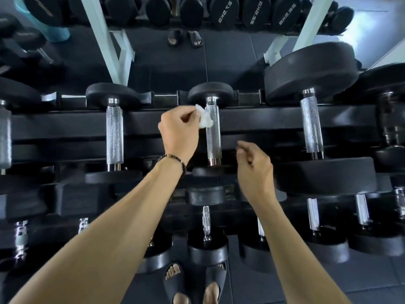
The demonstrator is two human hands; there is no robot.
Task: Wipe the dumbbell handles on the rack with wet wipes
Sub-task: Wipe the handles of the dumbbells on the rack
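The right hand (254, 170) is hovering nearest, just right of the centre handle (213, 132), fingers loosely curled and holding nothing. Farther in, the left hand (179, 132) is pinching a crumpled wet wipe (205, 119) against the handle's far left side. The wipe is likely soft, light and damp — grip by the bunched edge. The knurled steel is probably rigid; the dumbbell is resting on the rack (263, 123) — heavy enough to stay put.

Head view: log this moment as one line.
left hand: pinches wet wipe against middle dumbbell handle | right hand: holds nothing, beside handle | wiping underway
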